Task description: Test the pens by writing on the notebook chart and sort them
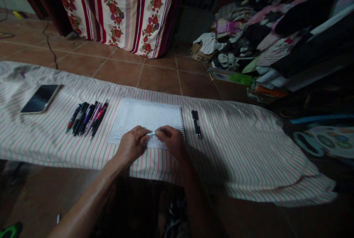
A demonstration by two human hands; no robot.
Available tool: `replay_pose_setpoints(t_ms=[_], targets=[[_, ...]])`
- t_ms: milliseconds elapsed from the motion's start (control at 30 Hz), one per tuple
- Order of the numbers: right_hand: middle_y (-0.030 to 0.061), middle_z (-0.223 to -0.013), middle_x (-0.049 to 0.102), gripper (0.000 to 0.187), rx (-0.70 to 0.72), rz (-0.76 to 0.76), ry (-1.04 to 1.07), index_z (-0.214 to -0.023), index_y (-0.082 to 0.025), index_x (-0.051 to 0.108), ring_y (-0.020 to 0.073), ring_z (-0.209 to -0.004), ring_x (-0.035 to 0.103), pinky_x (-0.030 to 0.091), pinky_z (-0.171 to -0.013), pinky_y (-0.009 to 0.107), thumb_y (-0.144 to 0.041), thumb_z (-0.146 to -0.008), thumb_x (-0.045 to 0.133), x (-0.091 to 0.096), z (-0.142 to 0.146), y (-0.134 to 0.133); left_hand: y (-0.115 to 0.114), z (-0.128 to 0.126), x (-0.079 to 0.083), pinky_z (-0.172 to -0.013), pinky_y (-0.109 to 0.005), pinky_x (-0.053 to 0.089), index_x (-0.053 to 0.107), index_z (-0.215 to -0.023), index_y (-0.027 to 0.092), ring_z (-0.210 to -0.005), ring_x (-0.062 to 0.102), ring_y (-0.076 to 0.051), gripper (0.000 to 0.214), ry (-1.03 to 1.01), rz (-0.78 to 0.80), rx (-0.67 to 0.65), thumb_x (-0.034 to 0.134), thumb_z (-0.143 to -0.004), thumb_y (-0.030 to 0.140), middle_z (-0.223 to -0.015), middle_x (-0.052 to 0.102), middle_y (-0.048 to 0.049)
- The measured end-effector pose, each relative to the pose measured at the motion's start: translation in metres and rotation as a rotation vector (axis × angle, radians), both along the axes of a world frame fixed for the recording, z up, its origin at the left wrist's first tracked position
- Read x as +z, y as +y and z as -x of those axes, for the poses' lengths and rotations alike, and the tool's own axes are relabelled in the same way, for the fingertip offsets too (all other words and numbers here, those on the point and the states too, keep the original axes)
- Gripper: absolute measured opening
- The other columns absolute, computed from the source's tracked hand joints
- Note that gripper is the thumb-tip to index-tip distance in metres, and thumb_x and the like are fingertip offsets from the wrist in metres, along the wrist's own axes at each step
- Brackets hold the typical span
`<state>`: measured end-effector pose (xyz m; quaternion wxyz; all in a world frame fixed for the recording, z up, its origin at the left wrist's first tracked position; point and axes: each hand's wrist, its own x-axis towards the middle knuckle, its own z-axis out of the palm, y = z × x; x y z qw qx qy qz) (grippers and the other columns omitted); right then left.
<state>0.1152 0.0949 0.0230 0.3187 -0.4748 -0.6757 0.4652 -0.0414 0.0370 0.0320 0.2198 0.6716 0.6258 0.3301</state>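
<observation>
Over the lower part of a spiral-bound notebook (155,114), my two hands meet at a slim, light-coloured pen (151,133). The fingers of my left hand (134,142) are closed on one end of it. My right hand (172,139) pinches the other end, so only a short middle piece shows. Printed or written marks run down the notebook's left side. To the right of the spiral lie two dark pens (196,123) side by side. A row of several pens (87,119), black, purple, pink and red, rests left of the notebook.
A striped cloth (249,149) covers the long, low surface. A phone (41,99) lies at its left. Beyond are a tiled floor (160,79), a floral curtain (116,9) and a heap of clothes (249,35). A cable (49,44) crosses the floor.
</observation>
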Motion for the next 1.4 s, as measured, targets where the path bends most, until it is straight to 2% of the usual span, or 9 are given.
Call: replay_pose_setpoints(t_ms=[200, 367, 467, 567, 700, 833, 1067, 1267, 1400], targets=[[-0.0014, -0.053, 0.057, 0.038, 0.092, -0.211, -0.278, -0.059, -0.019, 0.056, 0.0108, -0.052, 0.052, 0.036, -0.054, 0.022, -0.044, -0.084, 0.042, 0.008, -0.002, -0.001, -0.004, -0.003, 0.0, -0.071, -0.026, 0.047, 0.064, -0.098, 0.02, -0.081, 0.06, -0.015, 0.024, 0.074, -0.005, -0.019, 0.044, -0.085, 0.02, -0.089, 0.063, -0.0044], [-0.001, -0.043, 0.052, 0.052, 0.034, -0.16, -0.322, -0.048, -0.019, 0.052, 0.0098, -0.044, 0.048, 0.032, -0.049, 0.023, -0.05, -0.086, 0.034, 0.004, 0.002, -0.002, -0.004, -0.005, -0.001, -0.071, -0.026, 0.046, 0.065, -0.099, 0.019, -0.081, 0.06, -0.016, 0.026, 0.097, -0.023, -0.044, 0.043, -0.086, 0.022, -0.09, 0.063, -0.0053], [0.0004, -0.043, 0.054, 0.057, 0.002, -0.043, -0.241, -0.049, -0.018, 0.055, 0.0101, -0.043, 0.05, 0.035, -0.048, 0.023, -0.056, -0.084, 0.032, 0.001, 0.004, -0.002, -0.003, -0.007, -0.001, -0.072, -0.027, 0.046, 0.065, -0.099, 0.018, -0.081, 0.06, -0.016, 0.026, 0.073, -0.009, -0.02, 0.043, -0.086, 0.022, -0.09, 0.063, -0.0058], [0.0018, -0.052, 0.061, 0.056, -0.01, 0.06, -0.113, -0.073, -0.019, 0.065, 0.0111, -0.046, 0.056, 0.04, -0.048, 0.022, -0.059, -0.085, 0.027, -0.001, 0.004, -0.002, -0.002, -0.008, 0.0, -0.072, -0.027, 0.046, 0.065, -0.097, 0.018, -0.081, 0.06, -0.017, 0.025, 0.056, 0.023, 0.007, 0.043, -0.085, 0.021, -0.088, 0.064, -0.0053], [0.0045, -0.074, 0.066, 0.047, -0.03, 0.084, 0.131, -0.106, -0.018, 0.057, 0.0123, -0.057, 0.061, 0.045, -0.047, 0.021, -0.054, -0.082, 0.039, -0.002, 0.001, 0.002, -0.001, -0.006, 0.001, -0.07, -0.028, 0.045, 0.066, -0.095, 0.017, -0.078, 0.06, -0.017, 0.025, 0.051, 0.08, 0.064, 0.044, -0.084, 0.02, -0.085, 0.064, -0.0053], [0.0025, -0.079, 0.065, 0.033, 0.016, 0.076, 0.254, -0.1, -0.019, 0.059, 0.0136, -0.067, 0.063, 0.05, -0.058, 0.023, -0.036, -0.073, 0.06, -0.004, -0.006, 0.006, 0.001, -0.004, -0.001, -0.07, -0.028, 0.045, 0.066, -0.094, 0.019, -0.077, 0.059, -0.017, 0.024, 0.027, 0.099, 0.085, 0.045, -0.083, 0.021, -0.084, 0.065, -0.0044], [0.0022, -0.077, 0.067, 0.015, 0.014, 0.011, 0.186, -0.081, -0.02, 0.067, 0.0143, -0.068, 0.061, 0.049, -0.062, 0.025, -0.026, -0.069, 0.061, -0.005, -0.009, 0.005, 0.002, -0.007, 0.002, -0.07, -0.028, 0.045, 0.067, -0.093, 0.018, -0.077, 0.06, -0.017, 0.024, -0.002, 0.095, 0.065, 0.046, -0.082, 0.02, -0.082, 0.065, -0.0048], [0.001, -0.069, 0.064, 0.016, 0.048, -0.143, -0.036, -0.074, -0.019, 0.065, 0.013, -0.063, 0.057, 0.043, -0.059, 0.023, -0.032, -0.075, 0.056, 0.0, -0.009, 0.003, 0.0, -0.008, 0.001, -0.069, -0.027, 0.045, 0.066, -0.094, 0.02, -0.077, 0.06, -0.016, 0.025, 0.066, 0.068, 0.042, 0.044, -0.084, 0.022, -0.084, 0.065, -0.004], [-0.002, -0.053, 0.054, 0.034, 0.052, -0.215, -0.231, -0.061, -0.019, 0.058, 0.0101, -0.052, 0.049, 0.037, -0.053, 0.021, -0.04, -0.083, 0.043, 0.002, -0.007, 0.0, -0.001, -0.008, 0.0, -0.071, -0.027, 0.046, 0.065, -0.099, 0.019, -0.08, 0.06, -0.017, 0.027, 0.103, 0.046, -0.009, 0.042, -0.085, 0.022, -0.089, 0.064, -0.0052]])
